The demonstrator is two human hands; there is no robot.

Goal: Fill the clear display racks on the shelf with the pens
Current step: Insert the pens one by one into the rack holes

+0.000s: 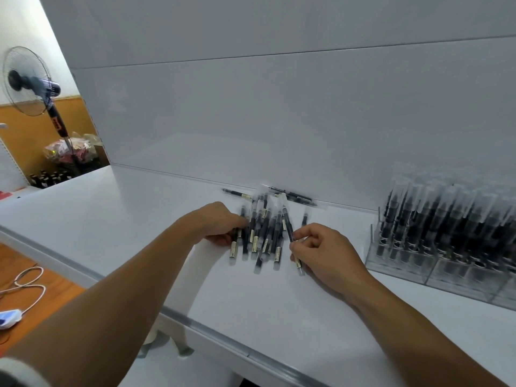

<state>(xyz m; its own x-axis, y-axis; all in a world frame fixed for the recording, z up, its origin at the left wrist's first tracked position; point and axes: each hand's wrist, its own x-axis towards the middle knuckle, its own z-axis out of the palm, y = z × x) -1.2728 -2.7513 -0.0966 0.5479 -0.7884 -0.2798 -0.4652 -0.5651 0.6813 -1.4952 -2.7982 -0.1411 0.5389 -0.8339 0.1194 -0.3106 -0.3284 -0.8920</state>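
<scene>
A standing fan [26,81] is seen at the far left, with a plastic-wrapped bundle [68,149] and dark bottles [47,178] near its pole. A white cable [42,287] is looped on the wooden floor [16,255].

The shelf [125,224] is plain white, with a grey strip [217,335] along its near edge. The back panel [279,107] behind it is a pale bluish white. The pens [262,236] heaped on the shelf have black barrels, frosted clear caps and small cream labels with dark print. The display racks [396,263] on the right are clear, with rows of black pens showing through them. At the far left, the fan [26,79] is black with an orange patch on its pole. The floor [55,275] is orange-brown wood, and a white cable [29,286] lies on it.
</scene>
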